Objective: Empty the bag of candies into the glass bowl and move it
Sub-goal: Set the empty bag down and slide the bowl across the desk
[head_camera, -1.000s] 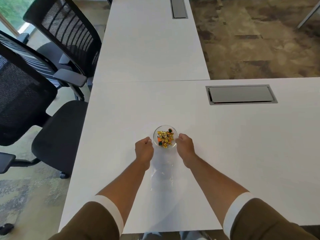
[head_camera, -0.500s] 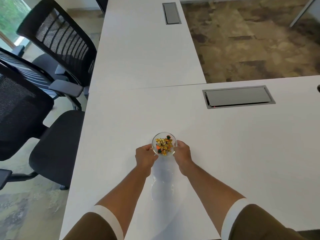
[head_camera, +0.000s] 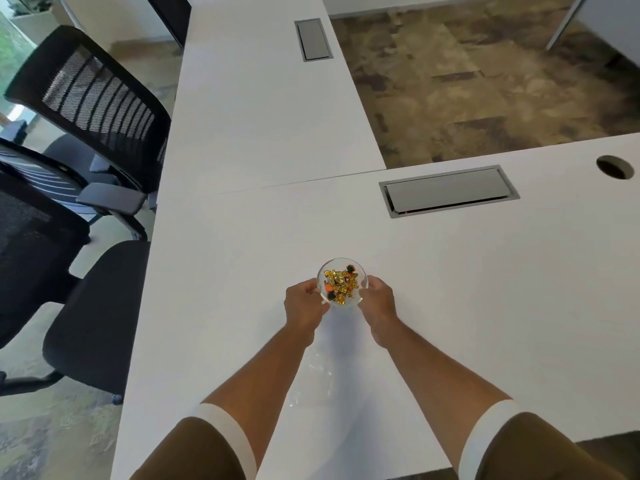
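Glass bowl [head_camera: 342, 282] of candies [head_camera: 340, 285], gripped by two hands.

Candies [head_camera: 339, 285] lie in the glass bowl [head_camera: 362, 274] on the surface [head_camera: 485, 289]; the empty bag [head_camera: 318, 372] lies nearer; chairs [head_camera: 86, 109] stand left.

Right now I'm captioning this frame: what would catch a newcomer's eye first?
The glass bowl of gold and orange candies, mid-table, held between the left hand and right hand. Then the empty clear bag lying between the forearms, and the black chairs at the left.
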### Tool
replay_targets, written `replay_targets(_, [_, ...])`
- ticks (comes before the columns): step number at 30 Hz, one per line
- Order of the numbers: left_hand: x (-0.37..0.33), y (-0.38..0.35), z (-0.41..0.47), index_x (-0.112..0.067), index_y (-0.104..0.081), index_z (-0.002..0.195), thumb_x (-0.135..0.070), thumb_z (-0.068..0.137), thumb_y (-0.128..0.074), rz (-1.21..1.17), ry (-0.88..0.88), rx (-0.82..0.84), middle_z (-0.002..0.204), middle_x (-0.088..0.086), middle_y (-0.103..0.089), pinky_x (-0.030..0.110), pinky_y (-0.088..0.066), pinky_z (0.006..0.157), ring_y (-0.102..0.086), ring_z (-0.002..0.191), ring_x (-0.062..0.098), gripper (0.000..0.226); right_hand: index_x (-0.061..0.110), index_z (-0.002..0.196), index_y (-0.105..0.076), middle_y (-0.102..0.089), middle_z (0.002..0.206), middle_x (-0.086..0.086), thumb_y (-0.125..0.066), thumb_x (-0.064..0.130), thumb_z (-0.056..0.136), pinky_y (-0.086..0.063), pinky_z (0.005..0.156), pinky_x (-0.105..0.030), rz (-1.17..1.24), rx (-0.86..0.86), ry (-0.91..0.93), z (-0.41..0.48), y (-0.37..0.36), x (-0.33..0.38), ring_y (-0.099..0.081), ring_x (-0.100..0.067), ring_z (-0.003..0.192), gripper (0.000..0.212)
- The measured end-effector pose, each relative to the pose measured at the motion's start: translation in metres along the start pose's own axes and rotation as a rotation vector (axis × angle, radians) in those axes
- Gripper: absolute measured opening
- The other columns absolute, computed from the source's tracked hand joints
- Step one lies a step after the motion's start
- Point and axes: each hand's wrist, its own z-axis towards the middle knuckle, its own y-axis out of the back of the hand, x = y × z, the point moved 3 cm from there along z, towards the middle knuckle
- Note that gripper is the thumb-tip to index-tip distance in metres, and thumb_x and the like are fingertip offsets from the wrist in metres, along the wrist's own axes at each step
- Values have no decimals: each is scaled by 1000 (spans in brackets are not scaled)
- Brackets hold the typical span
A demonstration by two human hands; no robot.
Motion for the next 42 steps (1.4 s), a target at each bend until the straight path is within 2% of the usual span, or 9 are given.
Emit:
replay_targets(3, [-4,-32,-5,-42,-85,71,6,96,-68,46,3,45,104,4,-84,55,-67,98,-75,115,34,57,13,124,-74,-75,112,-8,-50,5,98,-59,92,-42,14,-49,9,5,32,2,-66,-26,104,36])
replay_targets(7, [-9,-81,-15,-33,-84,90,4,95,-66,115,-7,137,103,2,-84,57,-65,101,-75,116,34,42,15,123,-75,-77,117,-8,-51,8,98,-61,103,-47,31,-125,12,14,78,1,-69,-27,110,35])
replay_targets(12, [-12,-145,-30,-28,-84,108,1,96,-65,198,-31,248,108,-2,-83,48,-68,97,-74,113,26,37,15,107,-73,-70,101,-5,-50,11,100,-55,80,-35,59,-226,5,20,141,-1,-62,-24,96,24])
replay_targets(14, [-12,-170,-35,-27,-84,114,-1,96,-67,221,-42,296,111,-3,-83,46,-67,95,-74,113,25,37,19,103,-71,-67,97,-3,-49,10,100,-52,80,-35,81,-262,5,22,166,-2,-60,-24,94,24])
replay_targets(21, [-12,-244,-49,-23,-79,130,-4,99,-71,216,-52,479,132,2,-79,49,-60,110,-69,125,23,37,11,125,-73,-71,112,-7,-48,9,103,-58,91,-42,102,-368,-30,32,243,-10,-64,-27,105,33])
replay_targets(30, [1,-304,-51,-31,-81,125,-14,99,-65,276,-31,523,116,-3,-83,41,-65,100,-73,117,22,35,12,116,-71,-65,103,-6,-48,10,105,-50,85,-37,142,-427,-45,43,292,-20,-60,-26,102,25])
replay_targets(35, [3,-324,-47,-27,-84,116,-12,99,-61,266,-14,523,110,2,-84,35,-62,90,-71,105,19,32,16,109,-71,-68,100,-4,-48,22,107,-57,103,-52,193,-426,-53,49,304,-26,-65,-31,110,24])
replay_targets(39, [2,-329,-44,-27,-85,103,-16,96,-58,204,31,525,115,12,-82,41,-61,104,-70,108,24,30,20,103,-70,-70,102,-4,-48,29,105,-57,108,-56,263,-421,-54,50,308,-29,-67,-33,117,24])
replay_targets(42, [6,-332,-39,-19,-84,106,-13,100,-55,208,46,514,115,14,-80,48,-61,111,-72,117,32,31,23,90,-68,-69,99,-5,-48,28,104,-56,109,-59,288,-435,-64,48,308,-30,-67,-34,114,25])
